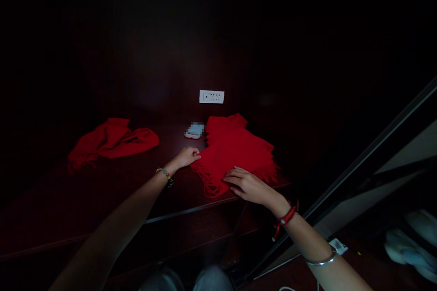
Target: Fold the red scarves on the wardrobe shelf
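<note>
A red fringed scarf (pixel 235 148) lies spread in loose folds on the dark wooden surface, its tassels toward me. At its left corner my left hand (pixel 187 156) pinches the edge between thumb and fingers. My right hand (pixel 246 185) rests on the fringed front edge, fingers stretched out and slightly bent over the cloth. Farther left, a second red cloth with fringe (pixel 118 138) lies crumpled, apart from both hands. Just behind my left hand is a small flat device, perhaps a phone (pixel 194 132), partly blurred out.
A white wall socket (pixel 211 97) sits on the dark back panel. The surface's front edge (pixel 191 211) runs below my hands. A slanting frame edge (pixel 368 145) stands at the right. Down on the floor are a white object (pixel 338 246) and a pale blurred bundle (pixel 413 241).
</note>
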`<state>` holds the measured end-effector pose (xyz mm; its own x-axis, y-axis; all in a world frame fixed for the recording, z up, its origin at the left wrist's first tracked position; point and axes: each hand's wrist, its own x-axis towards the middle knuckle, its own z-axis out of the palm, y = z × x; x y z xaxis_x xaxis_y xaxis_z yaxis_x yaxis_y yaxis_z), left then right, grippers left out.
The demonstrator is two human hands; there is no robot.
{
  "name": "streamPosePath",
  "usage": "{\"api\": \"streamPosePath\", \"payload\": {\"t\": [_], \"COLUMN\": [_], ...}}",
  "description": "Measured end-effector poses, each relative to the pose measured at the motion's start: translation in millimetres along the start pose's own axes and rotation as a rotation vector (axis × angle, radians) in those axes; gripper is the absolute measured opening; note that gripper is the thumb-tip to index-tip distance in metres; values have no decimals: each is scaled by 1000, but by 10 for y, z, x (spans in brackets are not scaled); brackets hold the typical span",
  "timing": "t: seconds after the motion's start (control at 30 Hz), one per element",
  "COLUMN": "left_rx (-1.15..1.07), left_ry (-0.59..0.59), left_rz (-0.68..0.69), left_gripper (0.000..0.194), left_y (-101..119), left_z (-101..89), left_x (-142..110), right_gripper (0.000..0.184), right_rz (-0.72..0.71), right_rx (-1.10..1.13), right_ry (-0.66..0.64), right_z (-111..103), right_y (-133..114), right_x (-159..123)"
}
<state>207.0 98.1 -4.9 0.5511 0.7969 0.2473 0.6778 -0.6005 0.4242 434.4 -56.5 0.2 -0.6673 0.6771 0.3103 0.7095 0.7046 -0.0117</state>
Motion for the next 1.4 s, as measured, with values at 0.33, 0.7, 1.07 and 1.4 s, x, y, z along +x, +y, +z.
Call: {"api": "streamPosePath", "payload": {"t": [0.33, 0.7, 1.07, 1.4], "left_rx": [-92, -103, -283, -90], "left_ry": [123, 167, -142, 252], "left_rz": [59, 45, -35, 225], "left_gripper": [10, 21, 23, 21], "left_y": [-33, -6, -104, 47], "left_z": [92, 37, -198, -303], "left_x": [-21, -16, -69, -277], "right_gripper": [15, 18, 24, 25], "right_rz": [-36, 10, 5, 58], "right_rx": [-315, -13, 93, 21], "right_ry": [-25, 87, -61, 48], "right_z": [162, -20, 35, 91], "right_y": [-69, -164, -152, -103], "right_x": [178, 226, 156, 241]}}
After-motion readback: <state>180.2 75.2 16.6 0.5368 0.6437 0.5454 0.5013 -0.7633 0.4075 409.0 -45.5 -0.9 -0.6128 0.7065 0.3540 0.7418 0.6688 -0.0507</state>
